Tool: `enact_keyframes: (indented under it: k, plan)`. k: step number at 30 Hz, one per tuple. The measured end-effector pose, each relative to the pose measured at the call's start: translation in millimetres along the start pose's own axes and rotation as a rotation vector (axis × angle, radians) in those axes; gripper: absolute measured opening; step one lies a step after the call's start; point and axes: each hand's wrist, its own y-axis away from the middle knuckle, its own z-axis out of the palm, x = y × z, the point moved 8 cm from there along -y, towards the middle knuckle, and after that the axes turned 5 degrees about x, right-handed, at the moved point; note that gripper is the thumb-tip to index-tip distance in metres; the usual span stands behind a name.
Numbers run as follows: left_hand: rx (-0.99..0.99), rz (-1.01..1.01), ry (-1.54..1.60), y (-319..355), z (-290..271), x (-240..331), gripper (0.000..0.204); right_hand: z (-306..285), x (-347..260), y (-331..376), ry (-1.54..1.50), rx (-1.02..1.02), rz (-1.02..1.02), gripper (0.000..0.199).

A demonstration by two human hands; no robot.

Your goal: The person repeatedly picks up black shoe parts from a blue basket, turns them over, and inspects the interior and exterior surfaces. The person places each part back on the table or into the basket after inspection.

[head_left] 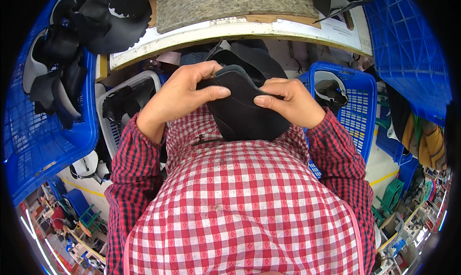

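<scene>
Both my hands hold a black shoe upper piece (245, 112) close to my chest, over my red and white checked shirt. My left hand (185, 90) grips its upper left edge, thumb laid across the front. My right hand (290, 101) pinches the right edge, thumb pressing on the face of the piece. The material curves down between the hands. More black material (249, 56) lies just beyond it under the bench edge.
A workbench (240, 32) with a grey felt pad (230, 3) runs across the top. A blue crate (43, 107) of black pieces stands at left, a white basket (122, 107) beside it, a blue basket (350, 97) at right, another blue crate (408, 44) at far right.
</scene>
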Motion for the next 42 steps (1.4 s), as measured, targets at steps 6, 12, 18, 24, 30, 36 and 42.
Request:
enact_keyframes:
  k: [6,12,18,24,30,36,42]
  plan:
    - [0.105,0.008,-0.05,1.2,3.4,2.8,0.023,3.6,-16.7,-18.0,0.043,-0.035,-0.051,0.033]
    - [0.164,0.01,-0.066,2.7,2.9,4.6,0.02,15.4,-23.8,-22.3,0.16,0.074,-0.09,0.032]
    - [0.169,-0.004,-0.055,1.4,2.8,2.9,0.018,14.6,-27.0,-14.7,0.233,0.15,-0.111,0.032]
    - [0.446,0.124,-0.385,12.4,4.9,13.9,0.023,14.3,-10.2,-6.4,0.227,0.245,-0.025,0.031]
    - [0.319,0.133,0.075,1.7,8.5,3.4,0.011,11.8,-17.1,-6.7,0.165,0.226,-0.078,0.027]
    - [0.415,0.088,-0.097,-2.8,1.4,-2.9,0.017,9.6,-5.4,-1.9,0.26,0.148,0.077,0.033]
    - [0.424,0.127,0.135,2.4,6.6,-18.2,0.014,8.0,-3.3,13.4,0.313,0.231,0.0,0.023]
